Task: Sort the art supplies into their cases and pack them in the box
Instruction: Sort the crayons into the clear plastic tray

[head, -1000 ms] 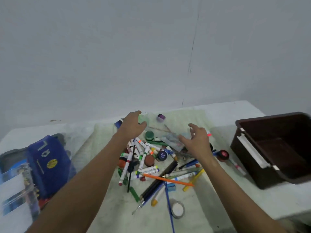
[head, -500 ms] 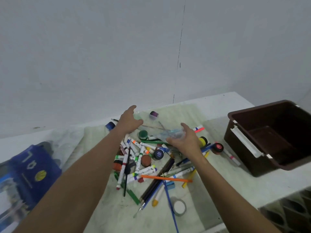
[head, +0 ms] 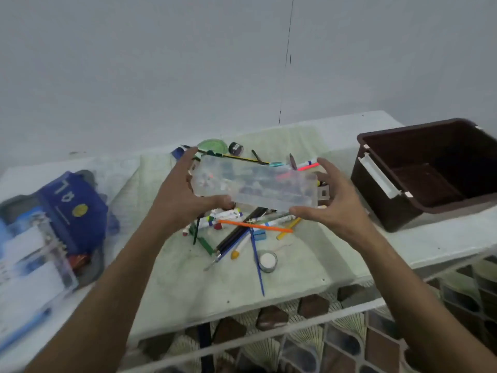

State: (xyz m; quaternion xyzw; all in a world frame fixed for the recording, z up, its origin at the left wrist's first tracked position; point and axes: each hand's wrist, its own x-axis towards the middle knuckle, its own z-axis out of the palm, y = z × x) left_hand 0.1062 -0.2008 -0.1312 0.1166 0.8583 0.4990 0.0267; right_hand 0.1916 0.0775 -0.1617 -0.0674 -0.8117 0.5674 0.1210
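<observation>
A clear plastic case (head: 255, 184) hangs lengthwise above the pile, held between both hands. My left hand (head: 180, 195) grips its left end and my right hand (head: 333, 200) grips its right end. Below it lies a heap of markers, pencils and brushes (head: 242, 230) on a pale green cloth (head: 242, 281); the case hides much of the heap. An orange pencil (head: 255, 226) and a blue brush (head: 258, 262) stick out toward me. The dark brown box (head: 430, 170) stands open on the right, with nothing visible inside.
A blue pouch (head: 72, 208) and clear cases with papers (head: 32, 262) lie at the left. A roll of tape (head: 267, 261) sits near the front of the cloth. A green protractor (head: 212, 145) and a small jar (head: 235, 148) lie at the back. The table's front edge is close.
Both hands have come together on the clear case and lifted it off the pile toward me. The camera has tilted down and the view has shifted.
</observation>
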